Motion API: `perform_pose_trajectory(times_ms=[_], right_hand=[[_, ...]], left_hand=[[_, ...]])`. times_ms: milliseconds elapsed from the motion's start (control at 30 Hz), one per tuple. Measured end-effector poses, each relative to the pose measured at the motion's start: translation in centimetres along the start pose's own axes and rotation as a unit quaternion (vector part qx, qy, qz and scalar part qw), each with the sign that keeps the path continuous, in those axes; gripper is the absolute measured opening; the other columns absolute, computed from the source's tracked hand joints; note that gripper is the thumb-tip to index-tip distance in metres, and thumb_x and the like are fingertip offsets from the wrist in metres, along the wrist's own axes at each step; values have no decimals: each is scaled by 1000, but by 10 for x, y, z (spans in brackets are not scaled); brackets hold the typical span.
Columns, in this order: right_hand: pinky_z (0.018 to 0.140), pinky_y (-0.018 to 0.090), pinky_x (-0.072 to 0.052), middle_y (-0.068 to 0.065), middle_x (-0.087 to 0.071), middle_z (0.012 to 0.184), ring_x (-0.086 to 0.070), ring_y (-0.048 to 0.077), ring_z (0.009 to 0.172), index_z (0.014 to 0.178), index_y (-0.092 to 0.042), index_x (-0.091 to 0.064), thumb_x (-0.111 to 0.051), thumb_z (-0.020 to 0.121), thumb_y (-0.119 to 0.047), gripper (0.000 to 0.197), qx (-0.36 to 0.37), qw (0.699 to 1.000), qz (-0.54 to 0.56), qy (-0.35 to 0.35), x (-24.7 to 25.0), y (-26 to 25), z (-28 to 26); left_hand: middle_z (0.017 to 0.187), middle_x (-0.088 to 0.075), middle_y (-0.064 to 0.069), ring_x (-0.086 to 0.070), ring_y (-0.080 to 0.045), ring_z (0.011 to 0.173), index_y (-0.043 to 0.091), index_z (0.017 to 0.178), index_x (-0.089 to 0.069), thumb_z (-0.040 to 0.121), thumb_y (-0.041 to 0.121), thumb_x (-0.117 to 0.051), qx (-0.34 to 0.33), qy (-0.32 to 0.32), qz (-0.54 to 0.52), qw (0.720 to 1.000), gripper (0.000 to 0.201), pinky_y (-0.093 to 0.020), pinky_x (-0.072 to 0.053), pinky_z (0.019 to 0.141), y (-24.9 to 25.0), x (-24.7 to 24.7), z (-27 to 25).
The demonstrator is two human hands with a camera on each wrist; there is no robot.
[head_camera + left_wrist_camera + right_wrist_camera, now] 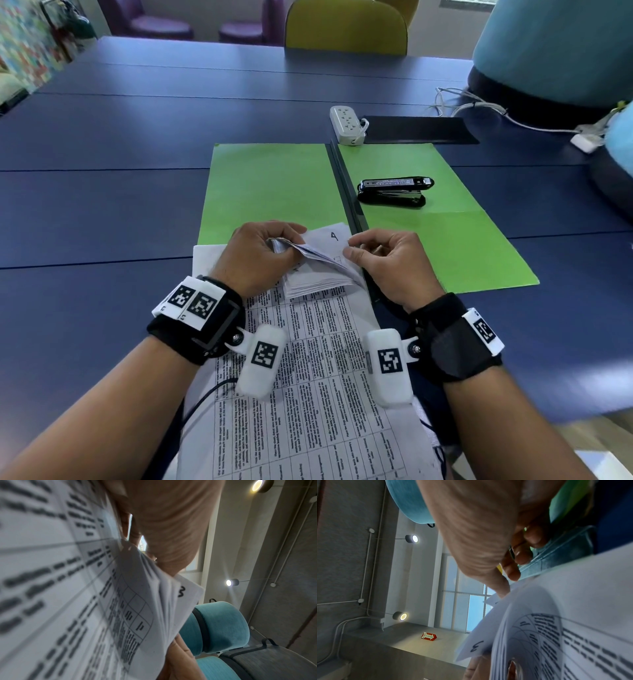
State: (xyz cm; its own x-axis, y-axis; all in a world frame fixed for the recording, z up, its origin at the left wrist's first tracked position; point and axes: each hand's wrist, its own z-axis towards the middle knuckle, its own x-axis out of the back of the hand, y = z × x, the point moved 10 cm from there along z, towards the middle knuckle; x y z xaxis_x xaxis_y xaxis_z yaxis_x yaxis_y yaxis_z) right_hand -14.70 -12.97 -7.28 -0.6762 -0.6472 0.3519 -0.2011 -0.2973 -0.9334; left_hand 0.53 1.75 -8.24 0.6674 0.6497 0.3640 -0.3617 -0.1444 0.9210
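A stack of printed sheets point(308, 370) lies on the blue table point(120, 144), its far end over an open green folder point(274, 185). My left hand point(279, 245) pinches the lifted far corners of several sheets, bent back toward me. My right hand point(351, 248) pinches the fanned right edge between thumb and forefinger. A sheet below, marked with a handwritten 4 point(334, 236), lies flat. In the left wrist view the fanned sheets point(154, 601) show a corner marked 3. The right wrist view shows that same curled sheet point(476, 647) under the right hand's thumb point(501, 588).
A black stapler point(394, 192) sits on the right half of the folder. Beyond it lie a white power strip point(346, 125), a black mat point(418, 129) and white cables point(479, 109). A yellow chair point(346, 27) and a teal chair point(555, 51) stand at the far and right edges.
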Motion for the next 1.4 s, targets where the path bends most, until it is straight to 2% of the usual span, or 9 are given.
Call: perform_pose_trajectory(times_ms=[133, 267, 367, 467, 567, 667, 767, 1100, 1400], right_hand=[[53, 13, -44, -3, -64, 63, -49, -1, 50, 77, -19, -75, -79, 82, -14, 8, -8, 1000, -19, -24, -6, 1, -1], [57, 18, -48, 3, -72, 75, -57, 5, 60, 82, -13, -79, -80, 81, -15, 2, 9, 998, -22, -58, -12, -4, -4], [64, 28, -51, 8, -73, 82, -61, 16, 69, 84, -12, -79, -81, 80, -15, 5, 22, 997, -24, -69, -14, -7, -4], [63, 30, -50, 3, -70, 76, -60, 17, 68, 78, -16, -78, -81, 80, -17, 4, 36, 996, -27, -79, -16, -13, -7], [52, 26, -38, 4, -58, 61, -47, 16, 55, 73, -11, -74, -74, 87, -27, 21, 32, 998, -12, -61, -12, -13, -6], [56, 24, -45, 4, -58, 67, -49, 12, 58, 94, -12, -75, -70, 91, -21, 10, 1, 1000, 17, -14, -3, -4, -1], [56, 13, -43, -3, -52, 68, -45, 5, 56, 108, -13, -73, -75, 87, -18, 22, -8, 1000, -8, -2, -1, 3, 1], [50, 12, -37, -5, -50, 70, -38, 1, 49, 113, -17, -74, -78, 83, -16, 31, 9, 1000, -11, 5, 3, -3, 0], [51, 9, -38, -2, -56, 72, -42, -3, 47, 105, -13, -75, -79, 82, -18, 24, 3, 1000, -19, -4, 1, -4, -2]], left_hand=[[108, -74, 15, -70, -4, 101, 26, 71, -74, 81, 13, -79, 0, -3, 1, 1000, 17, -32, -57, 90, 1, 0, 0], [106, -75, 14, -70, -7, 102, 28, 71, -73, 77, 15, -77, -2, -6, -12, 1000, 15, -41, -57, 94, 0, -1, 0], [102, -77, 12, -73, -19, 98, 28, 75, -73, 80, 10, -78, 2, -7, -15, 1000, 20, -48, -60, 86, -1, -1, 0], [91, -78, 9, -74, -32, 84, 29, 78, -73, 79, 18, -80, -1, -7, 0, 1000, 13, -55, -61, 75, -1, -1, -1], [79, -74, 10, -66, -22, 67, 31, 85, -71, 76, 16, -77, -1, 8, -2, 1000, 18, -56, -60, 72, 0, 2, 0], [79, -74, 12, -63, -18, 68, 33, 82, -75, 79, 14, -75, 6, -3, 9, 1000, 20, -49, -58, 71, 0, 0, 0], [85, -75, 12, -69, -25, 76, 27, 74, -76, 81, 10, -78, -5, -5, 24, 1000, 19, -47, -60, 74, 4, -1, 0], [108, -74, 16, -69, -5, 99, 27, 75, -77, 82, 10, -80, -6, -8, 17, 1000, 18, -34, -56, 90, 2, 0, 0], [110, -74, 16, -69, -3, 102, 29, 72, -76, 81, 10, -80, -10, -7, 8, 1000, 22, -36, -56, 92, 2, 0, 0]])
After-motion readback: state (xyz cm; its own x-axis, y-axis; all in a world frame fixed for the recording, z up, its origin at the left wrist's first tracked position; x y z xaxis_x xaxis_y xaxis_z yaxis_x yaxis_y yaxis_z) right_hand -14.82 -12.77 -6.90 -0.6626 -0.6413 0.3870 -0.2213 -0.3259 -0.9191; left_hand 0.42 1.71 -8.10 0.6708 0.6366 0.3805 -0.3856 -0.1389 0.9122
